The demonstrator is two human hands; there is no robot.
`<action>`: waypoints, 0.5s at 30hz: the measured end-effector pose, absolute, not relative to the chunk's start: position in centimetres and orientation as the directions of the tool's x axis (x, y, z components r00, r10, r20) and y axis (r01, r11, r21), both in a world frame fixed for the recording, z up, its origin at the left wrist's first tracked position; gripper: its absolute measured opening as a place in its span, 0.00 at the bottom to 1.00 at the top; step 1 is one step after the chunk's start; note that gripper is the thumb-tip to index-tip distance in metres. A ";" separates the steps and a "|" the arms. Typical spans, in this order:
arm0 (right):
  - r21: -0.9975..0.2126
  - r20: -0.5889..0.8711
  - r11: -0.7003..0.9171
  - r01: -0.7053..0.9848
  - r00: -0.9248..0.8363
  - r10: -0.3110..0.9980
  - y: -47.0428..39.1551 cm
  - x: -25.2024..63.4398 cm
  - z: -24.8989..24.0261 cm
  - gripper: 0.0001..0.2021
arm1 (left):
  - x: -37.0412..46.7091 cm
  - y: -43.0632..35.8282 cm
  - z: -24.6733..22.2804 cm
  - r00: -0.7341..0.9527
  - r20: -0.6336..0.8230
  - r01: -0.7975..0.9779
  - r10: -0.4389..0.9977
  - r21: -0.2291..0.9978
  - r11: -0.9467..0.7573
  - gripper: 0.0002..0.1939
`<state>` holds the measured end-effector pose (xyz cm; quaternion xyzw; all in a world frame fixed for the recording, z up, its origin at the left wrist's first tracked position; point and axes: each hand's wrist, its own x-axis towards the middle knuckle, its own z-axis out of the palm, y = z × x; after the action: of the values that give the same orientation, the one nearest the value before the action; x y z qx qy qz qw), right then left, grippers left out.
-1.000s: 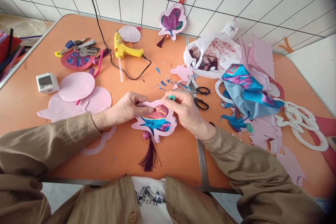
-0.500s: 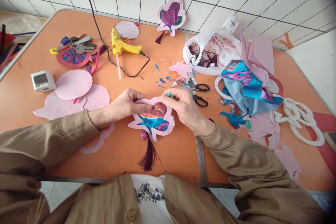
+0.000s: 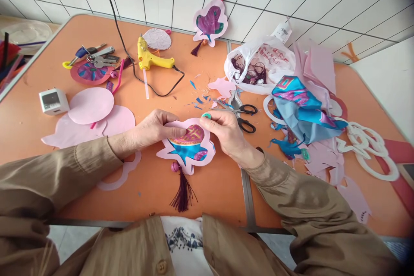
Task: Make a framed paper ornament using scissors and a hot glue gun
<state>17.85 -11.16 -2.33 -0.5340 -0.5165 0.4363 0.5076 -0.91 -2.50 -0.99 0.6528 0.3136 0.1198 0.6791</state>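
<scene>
A pink-bordered fabric ornament [image 3: 187,148] with a blue and purple patterned middle is held just above the table. A purple bead [image 3: 175,167] and a dark purple tassel [image 3: 183,194] hang from its lower edge. My left hand [image 3: 158,129] is closed on the ornament's upper left, thumb lying on the front. At its upper right, my right hand [image 3: 224,131] pinches the border by a small green loop [image 3: 206,115], whose lower part is hidden by the fingers and the ornament.
Behind my hands lie a yellow glue gun [image 3: 155,61] with its cord, black-handled scissors [image 3: 247,117] and fabric scraps. Pink cutouts [image 3: 91,104], a white charger [image 3: 53,101] and keys [image 3: 100,59] lie left. A plastic bag [image 3: 278,58] and blue cloth [image 3: 308,116] sit right. A finished-looking ornament [image 3: 210,21] leans on the wall.
The ornament and both hands have shifted very slightly left. The green loop has moved a little left and up with my right hand. Both hands keep their grip.
</scene>
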 end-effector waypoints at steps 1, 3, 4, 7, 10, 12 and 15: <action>-0.993 0.060 0.051 0.105 0.087 0.994 -11.2 17.9 -2.4 0.21 | -0.9 -2.5 -1.0 0.777 -0.279 0.250 0.565 0.960 0.129 0.16; -0.997 0.053 0.048 0.067 0.088 0.995 -11.1 17.9 -2.5 0.21 | -0.9 -2.4 -1.1 0.781 -0.304 0.263 0.545 0.953 0.154 0.16; -0.998 0.047 0.044 0.046 0.083 0.995 -11.1 17.9 -2.6 0.21 | -0.9 -2.4 -1.2 0.780 -0.309 0.264 0.544 0.951 0.161 0.16; -0.999 0.016 0.015 0.029 0.057 0.998 -11.2 18.0 -2.8 0.17 | -0.9 -2.4 -1.3 0.777 -0.329 0.282 0.537 0.944 0.170 0.16; -0.999 0.003 0.001 0.041 0.042 0.999 -11.3 18.1 -3.0 0.10 | -0.9 -2.4 -1.4 0.771 -0.327 0.290 0.547 0.944 0.156 0.16; -0.999 0.034 0.033 0.027 0.042 0.999 -11.3 18.1 -3.1 0.09 | -0.9 -2.5 -1.5 0.769 -0.305 0.266 0.562 0.952 0.153 0.16; -0.995 0.102 0.102 0.004 0.079 0.992 -11.3 18.1 -3.2 0.11 | -0.9 -2.5 -1.7 0.765 -0.286 0.212 0.577 0.958 0.194 0.16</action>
<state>18.08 -11.29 -3.22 -0.4930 -0.5047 0.4536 0.5445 -0.90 -2.51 -1.69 0.6216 0.3175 0.1295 0.7043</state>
